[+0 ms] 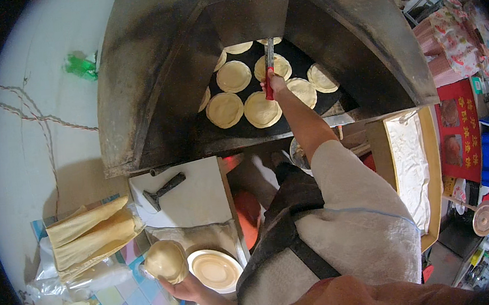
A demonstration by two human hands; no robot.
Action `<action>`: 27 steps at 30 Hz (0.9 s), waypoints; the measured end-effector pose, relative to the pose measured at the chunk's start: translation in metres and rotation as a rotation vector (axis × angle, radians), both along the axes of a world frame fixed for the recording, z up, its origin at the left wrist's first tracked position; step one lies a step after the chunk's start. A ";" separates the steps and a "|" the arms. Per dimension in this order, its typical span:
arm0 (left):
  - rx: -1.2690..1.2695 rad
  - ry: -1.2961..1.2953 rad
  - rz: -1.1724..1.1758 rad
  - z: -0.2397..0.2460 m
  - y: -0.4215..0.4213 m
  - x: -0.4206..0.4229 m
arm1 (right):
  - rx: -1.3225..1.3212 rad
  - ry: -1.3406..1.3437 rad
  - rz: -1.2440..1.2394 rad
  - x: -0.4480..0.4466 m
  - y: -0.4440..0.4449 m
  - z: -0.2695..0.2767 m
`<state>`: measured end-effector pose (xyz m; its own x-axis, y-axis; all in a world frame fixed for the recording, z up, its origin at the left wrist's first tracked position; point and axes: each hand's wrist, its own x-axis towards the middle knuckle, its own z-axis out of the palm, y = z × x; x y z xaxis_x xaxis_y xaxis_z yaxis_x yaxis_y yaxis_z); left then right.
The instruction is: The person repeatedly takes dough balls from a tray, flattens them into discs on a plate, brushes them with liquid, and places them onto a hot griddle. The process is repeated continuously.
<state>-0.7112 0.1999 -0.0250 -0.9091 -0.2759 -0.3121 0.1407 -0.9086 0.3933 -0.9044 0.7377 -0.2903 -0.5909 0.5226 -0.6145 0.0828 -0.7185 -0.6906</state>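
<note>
My right hand grips the red handle of a metal tool that reaches into a dark, hooded oven. The tool's far end is hidden. Several round, pale flatbreads with crimped rims, such as this one, lie on the black baking surface below it. My left hand, low at the left, holds a stack of round, pale dough pieces from underneath. Close beside that stack sits a round, cream-coloured plate with a pale rim.
A black-handled scraper lies on the white worktop at the left. Folded yellow cloths rest on a checked, coloured surface. At the right stands a wooden tray lined with white cloth. A metal bowl sits below the oven edge.
</note>
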 end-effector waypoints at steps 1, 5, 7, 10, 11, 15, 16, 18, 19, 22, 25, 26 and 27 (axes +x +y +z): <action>-0.006 0.012 -0.003 -0.001 -0.003 0.001 | -0.010 0.011 0.004 -0.001 -0.002 0.001; 0.017 0.052 -0.011 0.004 -0.005 0.010 | -0.059 0.040 0.122 0.042 -0.015 -0.005; -0.043 0.065 -0.003 0.006 -0.010 0.021 | -0.050 0.060 0.137 0.082 -0.039 0.003; 0.047 0.129 -0.024 0.000 -0.033 0.040 | 0.170 0.021 0.287 0.156 -0.090 0.031; 0.039 0.094 0.026 0.001 -0.039 0.045 | 0.289 -0.046 0.362 0.180 -0.111 0.051; 0.049 0.060 0.072 -0.004 -0.053 0.057 | 1.147 0.386 1.146 0.219 -0.166 0.101; 0.058 0.044 0.084 -0.001 -0.046 0.052 | 1.268 0.415 1.256 0.217 -0.188 0.112; 0.017 0.017 0.037 -0.002 -0.042 0.046 | 1.483 0.478 1.354 0.209 -0.239 0.110; -0.023 0.020 -0.002 -0.004 -0.039 0.044 | 1.577 0.512 1.343 0.203 -0.265 0.099; -0.140 0.067 -0.134 -0.007 -0.025 0.034 | 1.773 0.515 1.297 0.182 -0.320 0.093; -0.145 0.044 -0.313 -0.017 -0.004 0.023 | 1.696 0.556 1.219 0.163 -0.332 0.088; -0.151 0.045 -0.390 -0.025 0.007 0.014 | 1.629 0.604 1.156 0.158 -0.327 0.088; -0.094 -0.010 -0.459 -0.022 0.030 0.005 | 1.562 0.646 1.100 0.155 -0.319 0.088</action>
